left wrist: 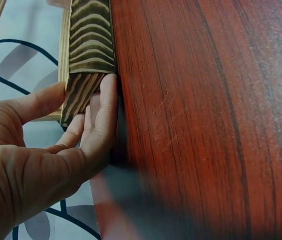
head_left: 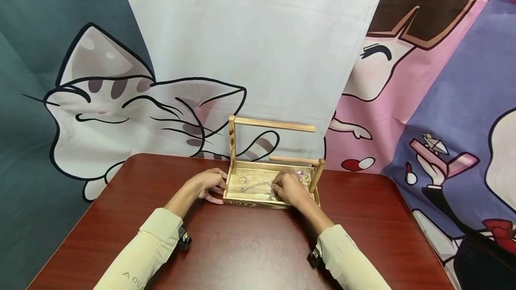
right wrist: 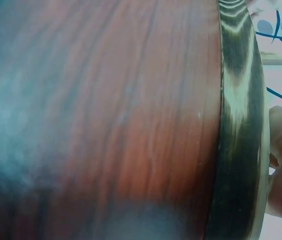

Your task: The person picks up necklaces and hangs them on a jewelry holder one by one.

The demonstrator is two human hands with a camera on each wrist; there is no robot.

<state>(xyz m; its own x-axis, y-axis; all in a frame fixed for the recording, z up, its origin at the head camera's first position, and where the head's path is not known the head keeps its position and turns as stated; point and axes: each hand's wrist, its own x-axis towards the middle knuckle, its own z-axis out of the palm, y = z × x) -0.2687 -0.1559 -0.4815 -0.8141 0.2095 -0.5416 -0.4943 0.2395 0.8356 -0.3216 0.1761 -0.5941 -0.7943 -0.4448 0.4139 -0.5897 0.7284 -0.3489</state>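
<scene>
A shallow wooden tray [head_left: 258,202] with dark wavy grain stands near the table's far edge. My left hand [head_left: 210,184] holds its left end; in the left wrist view the thumb [left wrist: 43,101] and fingers [left wrist: 106,110] lie on either side of that end. Over the tray's right half, my right hand [head_left: 289,186] has its fingertips bent down at one end of a silvery chain necklace [head_left: 258,185], which runs left along the tray floor. Thin jewelry [head_left: 245,176] lies at the left, and more silvery pieces lie beneath the right hand. The right wrist view hides the fingertips.
A wooden post holds a long upper bar [head_left: 274,124] over the tray's left side; a shorter post [head_left: 317,175] with a lower bar [head_left: 294,160] rises at the right. Small colorful pieces [head_left: 305,176] lie in the back right corner. A printed cloth [head_left: 250,48] hangs behind the red-brown table [head_left: 250,245].
</scene>
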